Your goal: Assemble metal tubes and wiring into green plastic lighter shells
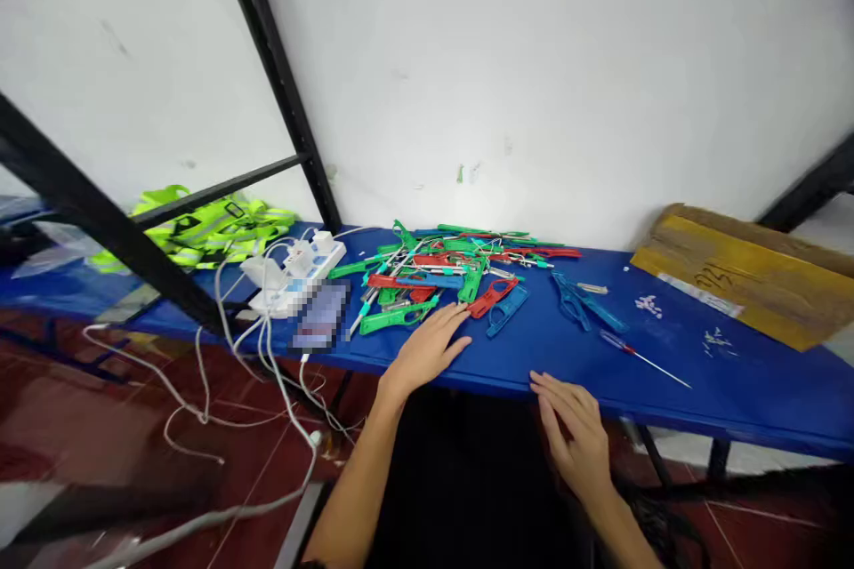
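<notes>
My left hand point(428, 348) lies flat on the blue table point(734, 382), fingers stretched toward a pile of red, green and blue plastic tool handles point(454, 271); its fingertips are just short of a red handle point(492, 295) and a blue one point(507, 311). It holds nothing. My right hand point(574, 436) hovers at the table's front edge, fingers apart and empty. A blue plier-like tool point(584, 302) and a thin red-handled screwdriver point(640, 357) lie to the right of the pile, beyond my right hand.
A white power strip point(297, 271) with white cables point(267, 356) hanging to the floor sits left of the pile, beside a blurred phone point(322, 316). Neon yellow vests point(206, 227) lie far left behind black frame bars point(100, 222). A cardboard box point(740, 271) rests at right, small white parts point(648, 305) nearby.
</notes>
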Motion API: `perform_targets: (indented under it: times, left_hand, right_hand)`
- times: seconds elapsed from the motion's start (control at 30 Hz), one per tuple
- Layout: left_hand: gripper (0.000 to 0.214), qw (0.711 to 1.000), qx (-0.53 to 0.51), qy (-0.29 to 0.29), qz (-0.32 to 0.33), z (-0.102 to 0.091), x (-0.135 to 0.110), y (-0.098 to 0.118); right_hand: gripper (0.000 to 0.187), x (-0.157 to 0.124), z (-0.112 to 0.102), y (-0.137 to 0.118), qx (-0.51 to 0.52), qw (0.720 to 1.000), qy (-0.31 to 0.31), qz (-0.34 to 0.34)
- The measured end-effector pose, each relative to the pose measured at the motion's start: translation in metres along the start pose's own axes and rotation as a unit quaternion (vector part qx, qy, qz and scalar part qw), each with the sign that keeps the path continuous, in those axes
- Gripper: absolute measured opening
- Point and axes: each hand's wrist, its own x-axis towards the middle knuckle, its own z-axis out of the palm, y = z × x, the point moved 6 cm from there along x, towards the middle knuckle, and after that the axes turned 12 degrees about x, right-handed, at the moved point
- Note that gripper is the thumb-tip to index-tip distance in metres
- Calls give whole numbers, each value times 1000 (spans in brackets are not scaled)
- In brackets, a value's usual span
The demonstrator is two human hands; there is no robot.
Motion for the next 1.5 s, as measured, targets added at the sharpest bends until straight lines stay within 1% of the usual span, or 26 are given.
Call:
perform_targets:
  times: [0.1, 0.2, 0.27, 0.37, 0.4, 0.43, 0.5, 0.53, 0.57, 0.6, 0.63, 0.7, 0.77, 0.83, 0.9, 0.97, 1.03, 1.1, 1.17, 1.27, 1.37, 1.43, 1.5]
  left_hand:
    - [55, 1000, 1, 3, 8, -1, -2, 3]
    - [57, 1000, -5, 2, 22, -3, -4, 4]
    - [58, 999, -19, -7, 31, -3, -6, 5]
    - [58, 999, -26, -15, 33, -3, -8, 4]
    - [59, 999, -25, -13, 38, -3, -8, 4]
    - [59, 999, -25, -12, 45, -4, -8, 5]
    - [60, 998, -22, -12, 64, -4, -7, 8]
    - [60, 997, -21, -15, 70, -4, -7, 9]
    - [60, 997, -19, -17, 74, -4, -6, 10]
    - [58, 997, -17, -18, 74, -4, -5, 10]
    - [56, 997, -13, -18, 72, -4, -5, 10]
    - [51, 998, -5, -14, 69, -5, -4, 10]
    - [49, 997, 1, -16, 71, -5, -4, 11]
    - [45, 997, 3, -25, 68, -5, -5, 10]
    - [42, 998, 4, -34, 59, -4, -5, 9]
    - [40, 998, 6, -35, 48, -3, -5, 10]
    - [38, 999, 6, -28, 36, -2, -3, 11]
    - [38, 1000, 7, -18, 21, -1, -1, 12]
    - [39, 1000, 6, -12, 13, -1, 2, 12]
    - [38, 1000, -17, -12, 19, -3, 7, 12]
    - [43, 997, -65, -16, 29, -6, 20, 15]
    - [50, 996, -69, -26, 40, -7, 38, 21]
    - [57, 997, -56, -40, 45, -10, 64, 25]
  right_hand:
    - [23, -1, -1, -2, -13, 1000, 13, 17]
    - [20, 10, 0, -6, -31, 998, 11, 45]
    - [20, 28, 1, -9, -31, 997, -4, 77]
    - [32, 71, 10, -11, 23, 989, -37, 144]
    - [35, 88, 18, -11, 40, 987, -54, 149]
    - [36, 105, 29, -11, 41, 986, -76, 139]
    - [38, 132, 56, -5, 7, 987, -117, 114]
    - [43, 140, 73, 2, -12, 984, -140, 109]
    - [48, 144, 89, 9, -29, 980, -165, 108]
    - [56, 144, 106, 18, -46, 973, -193, 113]
    - [59, 140, 119, 27, -60, 968, -215, 119]
    - [59, 127, 133, 41, -71, 961, -235, 125]
    - [57, 115, 131, 54, -82, 959, -240, 128]
    - [55, 109, 118, 69, -101, 958, -236, 130]
    - [51, 112, 100, 87, -122, 957, -231, 127]
    - [44, 125, 85, 107, -142, 956, -229, 117]
    - [39, 143, 77, 129, -160, 954, -230, 103]
    - [36, 163, 77, 150, -176, 953, -228, 92]
    - [33, 177, 81, 165, -181, 954, -225, 83]
    - [29, 183, 89, 173, -163, 958, -226, 69]
    - [31, 175, 91, 169, -128, 964, -227, 63]
    - [35, 170, 87, 167, -107, 968, -217, 68]
    - [39, 171, 81, 167, -94, 973, -197, 79]
